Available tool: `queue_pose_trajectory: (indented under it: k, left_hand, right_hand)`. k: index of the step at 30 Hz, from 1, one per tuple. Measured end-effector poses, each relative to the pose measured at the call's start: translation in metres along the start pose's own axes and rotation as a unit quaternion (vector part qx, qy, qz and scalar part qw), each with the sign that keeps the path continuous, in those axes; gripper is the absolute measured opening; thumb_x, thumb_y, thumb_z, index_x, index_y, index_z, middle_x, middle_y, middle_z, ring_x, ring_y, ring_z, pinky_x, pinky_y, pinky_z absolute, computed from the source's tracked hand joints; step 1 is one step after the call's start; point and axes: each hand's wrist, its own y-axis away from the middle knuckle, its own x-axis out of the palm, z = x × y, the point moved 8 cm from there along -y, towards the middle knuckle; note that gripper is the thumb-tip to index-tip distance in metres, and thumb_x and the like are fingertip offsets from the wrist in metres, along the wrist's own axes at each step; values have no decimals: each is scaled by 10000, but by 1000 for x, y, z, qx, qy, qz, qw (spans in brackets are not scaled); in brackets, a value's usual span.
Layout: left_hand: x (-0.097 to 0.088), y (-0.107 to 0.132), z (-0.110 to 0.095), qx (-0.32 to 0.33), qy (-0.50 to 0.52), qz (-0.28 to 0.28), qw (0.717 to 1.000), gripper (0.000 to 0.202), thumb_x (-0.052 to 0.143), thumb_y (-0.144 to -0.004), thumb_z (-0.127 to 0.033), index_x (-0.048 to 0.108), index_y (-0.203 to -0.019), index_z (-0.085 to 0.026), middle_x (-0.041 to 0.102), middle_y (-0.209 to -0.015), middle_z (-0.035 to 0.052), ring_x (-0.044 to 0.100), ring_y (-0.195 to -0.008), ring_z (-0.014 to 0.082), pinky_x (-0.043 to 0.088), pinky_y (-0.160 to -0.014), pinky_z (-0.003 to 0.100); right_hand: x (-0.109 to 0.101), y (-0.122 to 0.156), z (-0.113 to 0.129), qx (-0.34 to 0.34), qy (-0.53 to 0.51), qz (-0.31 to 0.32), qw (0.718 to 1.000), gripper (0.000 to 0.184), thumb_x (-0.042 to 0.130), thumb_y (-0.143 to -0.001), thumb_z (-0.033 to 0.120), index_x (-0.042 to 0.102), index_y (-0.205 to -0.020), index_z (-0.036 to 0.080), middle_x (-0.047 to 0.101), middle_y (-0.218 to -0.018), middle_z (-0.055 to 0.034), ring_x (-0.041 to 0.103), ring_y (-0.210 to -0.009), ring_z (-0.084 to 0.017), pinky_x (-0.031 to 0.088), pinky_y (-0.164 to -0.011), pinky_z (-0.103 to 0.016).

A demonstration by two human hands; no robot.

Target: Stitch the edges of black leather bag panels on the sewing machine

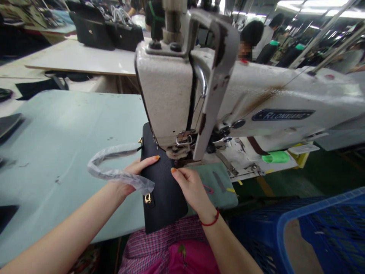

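A sewing machine head (167, 91) blocks the right hand (191, 188); room lies leftward.

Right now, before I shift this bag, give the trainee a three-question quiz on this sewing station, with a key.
1. Which hand has the red cord bracelet on its wrist?
2. True or false: the black handbag lies partly under the head of the white sewing machine.
3. What covers the looped strap beside the left hand?

Key:
1. The right hand.
2. True.
3. Clear plastic film.
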Motion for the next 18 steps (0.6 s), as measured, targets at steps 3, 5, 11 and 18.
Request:
queue_pose_trajectory:
  k: [3, 5, 11, 18]
  left_hand:
    - [0, -2, 5, -31, 20, 6, 999, 212, 663, -791, -175, 725, -980, -100, 774, -779, 118, 737, -623, 254, 632, -671, 375]
    - [0, -4, 7, -40, 20, 11, 999, 227, 650, -802, -171, 720, -998, -79, 773, -785, 128, 744, -658, 267, 627, -693, 386]
    - [-9, -11, 3, 0, -1, 15, 1000, 268, 711, -778, -215, 724, -1007, -76, 771, -892, 167, 749, -726, 289, 616, -713, 390]
    - [-4, -11, -8, 27, 5, 34, 999, 329, 693, -782, -158, 697, -1101, -81, 773, -915, 137, 746, -771, 289, 613, -746, 401]
  right_hand:
    - [0, 1, 3, -10, 13, 4, 1000, 455, 498, -925, 477, 358, -610, 180, 284, -613, 36, 278, -590, -90, 197, -534, -254]
    - [0, 2, 4, -11, 16, 10, 1000, 458, 497, -926, 482, 361, -609, 181, 286, -608, 37, 280, -585, -91, 199, -528, -254]
    - [2, 3, 6, -14, 18, 12, 1000, 467, 473, -942, 472, 316, -605, 189, 256, -611, 35, 258, -571, -93, 189, -521, -261]
    - [1, -1, 5, -13, 36, 2, 999, 471, 465, -940, 473, 313, -595, 191, 259, -588, 36, 268, -559, -94, 192, -515, -259]
